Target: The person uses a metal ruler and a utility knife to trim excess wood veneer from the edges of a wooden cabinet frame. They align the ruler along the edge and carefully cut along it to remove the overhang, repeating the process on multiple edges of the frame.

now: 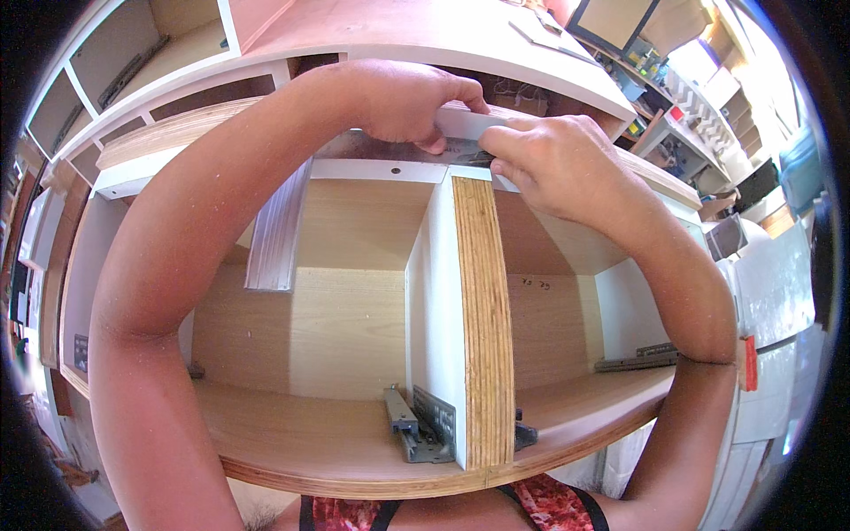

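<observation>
I look down into an open plywood cabinet carcass [354, 460] with a wood-grain lining. An upright plywood divider [482, 327] splits it into two bays. My left hand [403, 102] grips a white strip [460, 119] at the cabinet's far top edge, fingers curled over it. My right hand [553, 159] is closed beside it, pinching something small and dark at the divider's top; what it is cannot be made out. A grey metal drawer slide [412, 429] lies at the divider's near foot. A ribbed white strip [279, 230] leans inside the left bay.
Another drawer slide [637, 358] is fixed low on the right inner wall. A white shelving unit [133, 53] with open compartments stands beyond the cabinet. Cluttered workshop shelves [699, 97] fill the upper right. A white machine or bench [779, 301] sits at right.
</observation>
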Demonstrator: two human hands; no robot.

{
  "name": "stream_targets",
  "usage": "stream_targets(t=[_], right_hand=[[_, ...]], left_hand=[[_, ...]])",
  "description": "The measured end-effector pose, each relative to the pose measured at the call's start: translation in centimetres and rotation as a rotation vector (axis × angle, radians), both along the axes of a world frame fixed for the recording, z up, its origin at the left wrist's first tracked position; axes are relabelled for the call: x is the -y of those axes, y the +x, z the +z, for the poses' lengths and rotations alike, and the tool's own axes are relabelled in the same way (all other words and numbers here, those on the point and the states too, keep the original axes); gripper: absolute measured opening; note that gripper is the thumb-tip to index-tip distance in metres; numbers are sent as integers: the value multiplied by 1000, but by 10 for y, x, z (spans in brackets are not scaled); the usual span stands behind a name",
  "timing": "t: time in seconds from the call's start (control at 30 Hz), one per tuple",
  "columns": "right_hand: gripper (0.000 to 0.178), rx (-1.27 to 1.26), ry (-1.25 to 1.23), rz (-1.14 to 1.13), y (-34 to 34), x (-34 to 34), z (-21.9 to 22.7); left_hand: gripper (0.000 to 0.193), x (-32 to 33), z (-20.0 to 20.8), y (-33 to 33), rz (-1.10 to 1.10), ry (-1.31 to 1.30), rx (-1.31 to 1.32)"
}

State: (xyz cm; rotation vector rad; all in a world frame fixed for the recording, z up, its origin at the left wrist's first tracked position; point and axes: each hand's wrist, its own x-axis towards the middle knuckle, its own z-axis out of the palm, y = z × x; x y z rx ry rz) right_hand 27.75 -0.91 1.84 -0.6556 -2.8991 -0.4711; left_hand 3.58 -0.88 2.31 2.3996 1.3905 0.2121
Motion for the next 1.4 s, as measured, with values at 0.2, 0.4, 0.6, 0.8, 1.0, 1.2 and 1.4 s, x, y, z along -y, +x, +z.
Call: stream_targets(t=[0.2, 0.4, 0.6, 0.8, 1.0, 1.2, 1.4], right_hand=[[17, -2, -11, -4, 1, 2, 3], [15, 9, 5, -8, 0, 2, 3], [14, 29, 20, -27, -2, 3, 4], [9, 134, 201, -58, -9, 21, 15], [8, 367, 285, -91, -18, 25, 34], [10, 374, 286, -80, -1, 20, 37], [12, 399, 260, -181, 1, 18, 33]], left_hand=[[72, 0, -2, -1, -11, 35, -17], [73, 3, 0, 1, 9, 28, -19], [74, 0, -1, 0, -3, 31, -33], [73, -2, -1, 0, -29, 38, -44], [73, -1, -1, -2, -28, 60, -99], [72, 1, -3, -1, -15, 94, -98], [71, -3, -5, -2, -29, 81, -78]])
